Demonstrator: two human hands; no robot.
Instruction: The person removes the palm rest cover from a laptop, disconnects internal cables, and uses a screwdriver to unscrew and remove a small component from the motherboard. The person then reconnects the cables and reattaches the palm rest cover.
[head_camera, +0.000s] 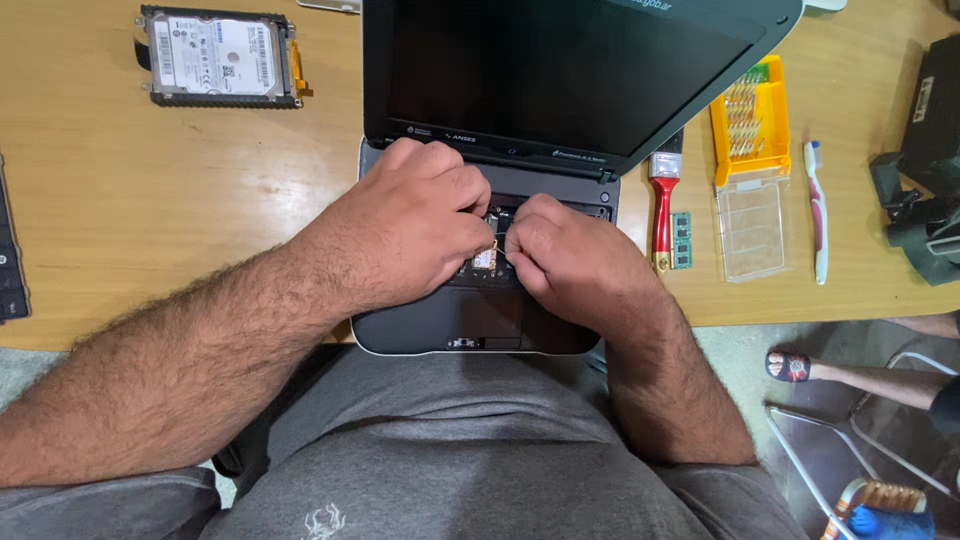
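- Most of the opened laptop base (480, 325) is covered by the left hand (405, 235) and the right hand (570, 260).
- The small circuit card (485, 260) is largely hidden between the fingertips.
- The laptop screen (560, 70) is cut off by the top edge.
- A black device (925, 170) is cropped at the right edge.

On the wooden desk (150, 200) the open dark-grey plastic laptop (480, 320) sits at the near edge, the bare metal hard drive (218, 57) behind it to the left, and the red-handled brush (662, 215), yellow plastic bit case (750, 150) and white toothbrush (817, 215) to its right.
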